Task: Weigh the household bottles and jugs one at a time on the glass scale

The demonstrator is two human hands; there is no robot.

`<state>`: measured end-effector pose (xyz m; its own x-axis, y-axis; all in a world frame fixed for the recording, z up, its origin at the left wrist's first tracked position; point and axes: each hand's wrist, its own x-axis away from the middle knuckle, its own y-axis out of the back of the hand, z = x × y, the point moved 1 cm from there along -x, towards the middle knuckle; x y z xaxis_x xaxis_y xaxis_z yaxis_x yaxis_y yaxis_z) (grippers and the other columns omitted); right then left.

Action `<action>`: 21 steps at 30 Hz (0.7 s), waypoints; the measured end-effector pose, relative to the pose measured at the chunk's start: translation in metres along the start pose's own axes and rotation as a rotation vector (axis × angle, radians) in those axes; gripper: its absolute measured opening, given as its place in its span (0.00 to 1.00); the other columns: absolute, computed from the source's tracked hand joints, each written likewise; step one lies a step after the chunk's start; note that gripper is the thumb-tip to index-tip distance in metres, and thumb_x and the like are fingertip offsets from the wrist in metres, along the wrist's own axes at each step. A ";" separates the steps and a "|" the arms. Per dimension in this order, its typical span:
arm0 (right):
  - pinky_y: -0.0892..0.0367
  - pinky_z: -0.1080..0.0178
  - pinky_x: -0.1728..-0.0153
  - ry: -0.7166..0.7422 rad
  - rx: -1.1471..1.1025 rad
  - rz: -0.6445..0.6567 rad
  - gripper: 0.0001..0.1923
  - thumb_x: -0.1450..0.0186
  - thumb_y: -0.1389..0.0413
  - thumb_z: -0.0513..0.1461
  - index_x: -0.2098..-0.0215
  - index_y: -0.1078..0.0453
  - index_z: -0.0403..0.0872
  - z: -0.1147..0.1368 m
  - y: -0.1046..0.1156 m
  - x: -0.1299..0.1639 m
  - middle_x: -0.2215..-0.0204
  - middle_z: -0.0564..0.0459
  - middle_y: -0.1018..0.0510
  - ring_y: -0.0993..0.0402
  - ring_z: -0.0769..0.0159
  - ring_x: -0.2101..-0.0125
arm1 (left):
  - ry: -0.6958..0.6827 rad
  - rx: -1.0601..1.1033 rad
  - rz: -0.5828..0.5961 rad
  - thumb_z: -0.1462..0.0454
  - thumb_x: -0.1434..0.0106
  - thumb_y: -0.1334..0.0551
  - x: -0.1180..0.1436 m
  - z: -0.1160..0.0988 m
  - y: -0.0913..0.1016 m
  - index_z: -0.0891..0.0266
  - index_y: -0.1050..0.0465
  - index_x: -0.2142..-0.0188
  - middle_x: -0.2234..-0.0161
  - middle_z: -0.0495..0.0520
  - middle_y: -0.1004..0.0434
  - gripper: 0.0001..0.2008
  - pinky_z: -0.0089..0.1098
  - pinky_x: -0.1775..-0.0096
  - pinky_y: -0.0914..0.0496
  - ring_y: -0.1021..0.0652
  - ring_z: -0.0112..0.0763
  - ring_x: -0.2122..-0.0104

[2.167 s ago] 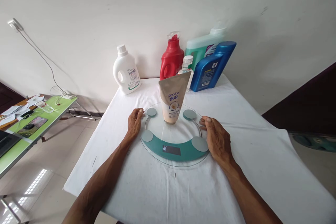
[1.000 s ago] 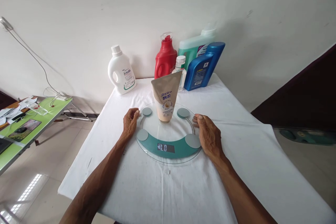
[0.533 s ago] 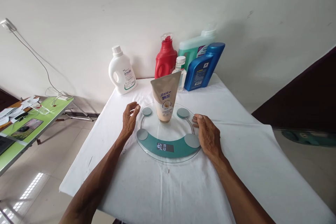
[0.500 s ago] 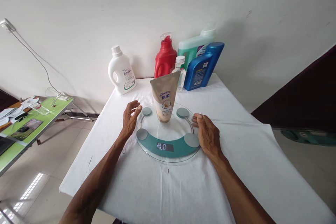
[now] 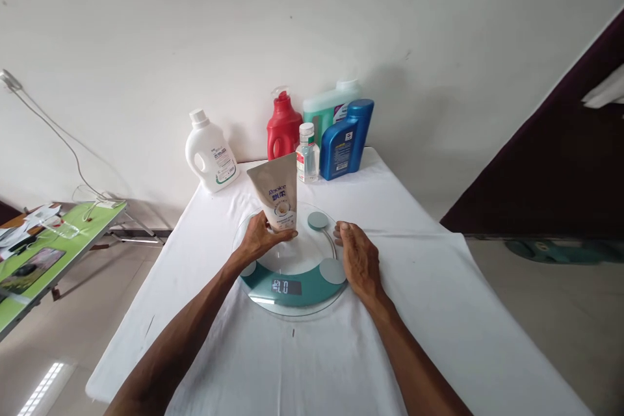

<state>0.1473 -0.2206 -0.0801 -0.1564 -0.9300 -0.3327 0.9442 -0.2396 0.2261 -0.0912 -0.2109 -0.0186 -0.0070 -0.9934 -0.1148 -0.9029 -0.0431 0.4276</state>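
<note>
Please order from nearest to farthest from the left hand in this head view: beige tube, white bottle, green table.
From the left hand:
1. Beige tube: in its grip.
2. White bottle: behind, towards the left.
3. Green table: far left.

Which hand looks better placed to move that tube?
The left hand, I'd judge: it is already at the tube, thumb across its lower end. The right hand is at the scale's edge, apart from the tube.
</note>
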 end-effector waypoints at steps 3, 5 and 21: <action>0.24 0.47 0.57 0.003 0.020 -0.018 0.28 0.22 0.59 0.63 0.64 0.32 0.55 -0.002 -0.001 -0.001 0.65 0.45 0.19 0.20 0.50 0.63 | 0.006 0.024 -0.028 0.59 0.49 0.19 0.001 -0.002 -0.001 0.62 0.16 0.61 0.60 0.60 0.11 0.17 0.49 0.57 0.17 0.12 0.54 0.59; 0.24 0.48 0.57 0.007 0.004 -0.023 0.27 0.22 0.58 0.62 0.63 0.31 0.55 -0.003 -0.003 -0.002 0.64 0.44 0.18 0.20 0.50 0.62 | 0.016 0.041 -0.054 0.58 0.49 0.20 0.000 -0.007 -0.001 0.63 0.15 0.62 0.62 0.61 0.11 0.17 0.48 0.59 0.17 0.12 0.54 0.61; 0.25 0.48 0.54 -0.082 -0.096 -0.072 0.34 0.25 0.59 0.68 0.59 0.28 0.53 0.004 -0.003 0.001 0.60 0.41 0.15 0.19 0.48 0.57 | -0.088 0.213 -0.114 0.58 0.54 0.16 -0.149 -0.048 -0.111 0.65 0.16 0.61 0.63 0.61 0.12 0.23 0.43 0.58 0.18 0.13 0.48 0.61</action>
<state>0.1428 -0.2217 -0.0775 -0.2441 -0.9319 -0.2682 0.9524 -0.2825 0.1148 0.0311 -0.0635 -0.0061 0.0717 -0.9699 -0.2327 -0.9701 -0.1220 0.2098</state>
